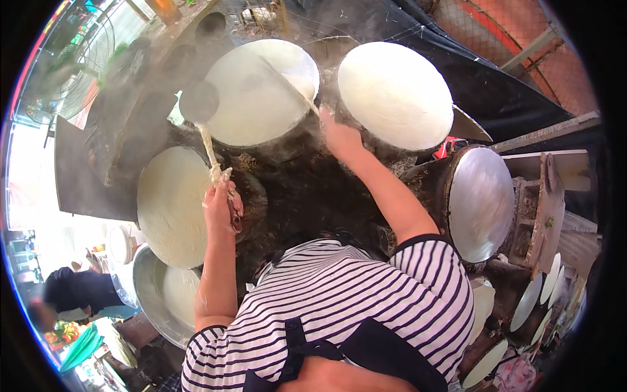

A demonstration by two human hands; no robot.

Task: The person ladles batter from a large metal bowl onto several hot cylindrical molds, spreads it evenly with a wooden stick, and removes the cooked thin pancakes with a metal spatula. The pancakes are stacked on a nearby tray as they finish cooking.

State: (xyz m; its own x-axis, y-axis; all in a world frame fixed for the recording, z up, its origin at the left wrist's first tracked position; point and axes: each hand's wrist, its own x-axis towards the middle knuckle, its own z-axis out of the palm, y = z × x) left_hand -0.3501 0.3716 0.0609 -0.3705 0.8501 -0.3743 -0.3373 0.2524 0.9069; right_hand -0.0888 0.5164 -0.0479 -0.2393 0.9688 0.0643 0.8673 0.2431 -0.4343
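My left hand grips the batter-coated handle of a ladle-like tool. The tool's round head is dimmed by steam beside the upper-left griddle. Batter clings to my left fingers. In my right hand is a long thin stick or spatula, which slants over the pale batter layer on that griddle. Another round griddle, at upper right, bears a whitish layer. Close to my left forearm is a third pale-coated round griddle. At right, a bare, shiny metal griddle shows streaky reflections.
A large metal basin with pale liquid stands at lower left. Beyond it is a person in dark clothing. A wire-caged fan is at upper left. Rough boards and several more round pans flank my right side. Steam drifts at upper left.
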